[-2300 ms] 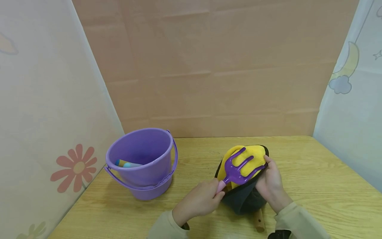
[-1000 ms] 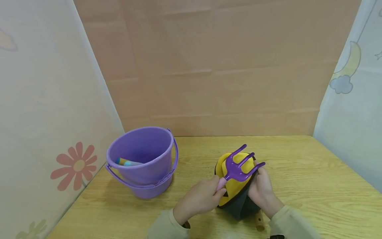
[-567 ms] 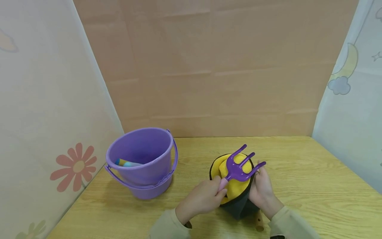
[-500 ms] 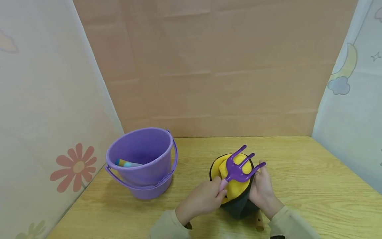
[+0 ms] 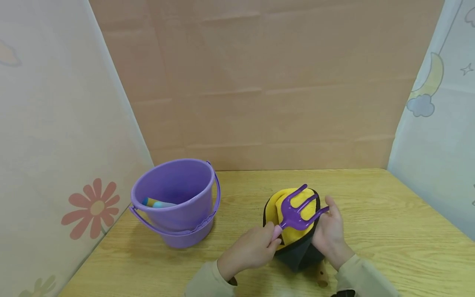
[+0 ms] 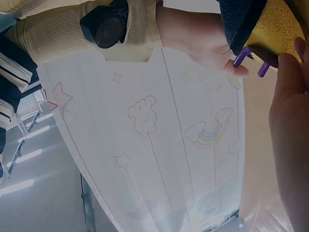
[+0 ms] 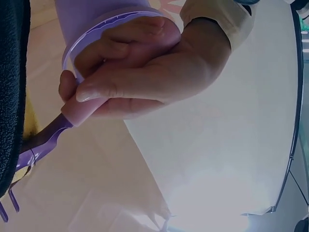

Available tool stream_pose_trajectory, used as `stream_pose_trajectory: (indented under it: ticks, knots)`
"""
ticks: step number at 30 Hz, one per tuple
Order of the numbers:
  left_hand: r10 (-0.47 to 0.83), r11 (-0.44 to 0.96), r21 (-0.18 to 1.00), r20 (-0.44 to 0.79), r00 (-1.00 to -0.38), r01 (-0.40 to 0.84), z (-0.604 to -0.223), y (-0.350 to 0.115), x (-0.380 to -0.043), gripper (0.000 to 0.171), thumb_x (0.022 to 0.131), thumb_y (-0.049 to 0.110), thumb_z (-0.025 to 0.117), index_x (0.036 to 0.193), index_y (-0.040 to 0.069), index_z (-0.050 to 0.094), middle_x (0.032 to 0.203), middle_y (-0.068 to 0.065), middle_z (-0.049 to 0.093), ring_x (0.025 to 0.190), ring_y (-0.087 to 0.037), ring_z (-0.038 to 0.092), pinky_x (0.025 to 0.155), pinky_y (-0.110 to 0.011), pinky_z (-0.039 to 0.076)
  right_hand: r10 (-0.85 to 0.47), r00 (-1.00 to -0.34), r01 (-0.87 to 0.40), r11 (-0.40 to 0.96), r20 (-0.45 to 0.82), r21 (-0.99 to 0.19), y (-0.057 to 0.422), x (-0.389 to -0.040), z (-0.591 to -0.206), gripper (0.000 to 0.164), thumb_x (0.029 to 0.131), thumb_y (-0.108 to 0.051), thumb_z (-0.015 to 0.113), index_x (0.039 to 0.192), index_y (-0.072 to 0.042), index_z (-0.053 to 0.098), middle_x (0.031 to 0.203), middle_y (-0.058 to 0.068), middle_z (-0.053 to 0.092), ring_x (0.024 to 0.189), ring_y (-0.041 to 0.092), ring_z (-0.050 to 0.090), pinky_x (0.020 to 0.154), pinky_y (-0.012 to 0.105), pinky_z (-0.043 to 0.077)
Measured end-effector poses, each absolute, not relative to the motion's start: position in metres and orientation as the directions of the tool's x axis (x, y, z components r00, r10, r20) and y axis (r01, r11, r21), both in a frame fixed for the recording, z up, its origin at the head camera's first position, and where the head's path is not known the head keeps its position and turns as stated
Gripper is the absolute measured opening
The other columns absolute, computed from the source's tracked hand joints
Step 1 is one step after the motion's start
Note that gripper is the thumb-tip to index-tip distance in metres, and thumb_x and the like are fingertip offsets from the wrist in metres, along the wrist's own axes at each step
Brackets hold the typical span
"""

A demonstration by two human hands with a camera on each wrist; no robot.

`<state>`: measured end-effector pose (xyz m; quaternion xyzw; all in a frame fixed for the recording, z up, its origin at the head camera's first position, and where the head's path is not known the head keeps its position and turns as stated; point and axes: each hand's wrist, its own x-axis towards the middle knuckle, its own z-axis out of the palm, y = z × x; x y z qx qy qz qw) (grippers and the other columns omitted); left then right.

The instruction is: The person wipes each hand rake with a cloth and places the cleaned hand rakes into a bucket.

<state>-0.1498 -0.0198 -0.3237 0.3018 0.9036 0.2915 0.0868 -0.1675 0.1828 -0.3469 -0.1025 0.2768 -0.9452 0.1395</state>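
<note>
Left hand (image 5: 249, 247) clamped on purple fork (image 5: 292, 216) | right hand (image 5: 330, 233) uncurled, palm against yellow-lined dark cloth pouch (image 5: 298, 252); fork over its mouth, short of desk's (image 5: 393, 231) back edge | purple bucket (image 5: 185, 220) beside left edge, yellow and pale-blue items (image 5: 163, 204) inside

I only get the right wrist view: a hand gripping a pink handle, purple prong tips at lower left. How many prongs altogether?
Observer: Three. The head view shows all of them on the garden fork that the left hand grips.
Visitor: Anything inside that purple bucket?
Observer: Yes, a yellow piece with a blue end, beside a light-blue-ended piece.
Visitor: And where is the other hand?
Observer: The right hand is at the right side of the yellow-lined dark cloth.
</note>
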Motion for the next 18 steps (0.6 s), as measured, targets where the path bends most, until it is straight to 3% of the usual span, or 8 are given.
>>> stream_pose_trajectory:
  ticks: [2,4,5,8,10,18]
  knots:
    - [0.594,0.653,0.580,0.007,-0.804,0.487,-0.3238,-0.0208,-0.1502,0.015,0.095,0.019,0.051,0.086,0.009,0.045,0.061,0.003,0.037,0.050,-0.007,0.038,0.043,-0.020,0.031,-0.318,-0.932,0.195,-0.843,0.172,-0.502,0.1859,-0.1704,-0.3507,0.046,0.099,-0.042,0.022,0.139,-0.019,0.021,0.136,-0.003,0.035,0.121,0.010,0.036,0.107,0.030,0.012]
    - [0.590,0.656,0.584,-0.002,-0.807,0.478,-0.3241,-0.0225,-0.1506,0.014,0.094,0.019,0.051,0.087,0.009,0.045,0.062,0.003,0.038,0.051,-0.007,0.038,0.044,-0.020,0.032,-0.295,-0.936,0.168,-0.854,0.192,-0.492,0.1881,-0.1722,-0.3534,0.037,0.101,-0.032,0.022,0.136,-0.018,0.024,0.125,-0.006,0.044,0.115,0.009,0.043,0.107,0.028,0.013]
    - [0.590,0.659,0.580,-0.003,-0.807,0.479,-0.3242,-0.0234,-0.1508,0.014,0.095,0.019,0.051,0.086,0.010,0.045,0.063,0.003,0.038,0.051,-0.007,0.038,0.044,-0.020,0.033,-0.285,-0.938,0.153,-0.851,0.197,-0.503,0.1884,-0.1732,-0.3543,0.038,0.101,-0.029,0.022,0.138,-0.019,0.022,0.127,-0.007,0.041,0.117,0.008,0.040,0.108,0.028,0.012]
    - [0.589,0.666,0.569,-0.004,-0.808,0.482,-0.3245,-0.0258,-0.1507,0.015,0.095,0.020,0.051,0.084,0.011,0.044,0.063,0.003,0.037,0.052,-0.006,0.038,0.045,-0.020,0.032,-0.236,-0.963,0.121,-0.807,0.129,-0.578,0.1875,-0.1747,-0.3536,0.053,0.101,-0.025,0.024,0.144,-0.025,-0.007,0.134,-0.011,0.026,0.121,0.004,0.031,0.110,0.027,-0.001]
    - [0.587,0.670,0.562,-0.003,-0.810,0.484,-0.3245,-0.0265,-0.1508,0.016,0.095,0.019,0.051,0.083,0.011,0.044,0.063,0.004,0.037,0.052,-0.006,0.038,0.044,-0.020,0.032,-0.218,-0.972,0.120,-0.785,0.089,-0.607,0.1869,-0.1759,-0.3535,0.057,0.101,-0.024,0.026,0.144,-0.024,-0.012,0.134,-0.011,0.023,0.122,0.003,0.029,0.110,0.028,0.000]
    - [0.583,0.686,0.532,0.007,-0.813,0.496,-0.3212,-0.0282,-0.1525,0.016,0.094,0.019,0.052,0.083,0.011,0.044,0.062,0.004,0.036,0.050,-0.006,0.038,0.044,-0.020,0.032,-0.213,-0.968,0.107,-0.834,0.136,-0.541,0.1881,-0.1769,-0.3533,0.037,0.101,-0.024,0.031,0.136,-0.024,0.016,0.125,-0.011,0.043,0.115,0.004,0.041,0.109,0.025,0.000]
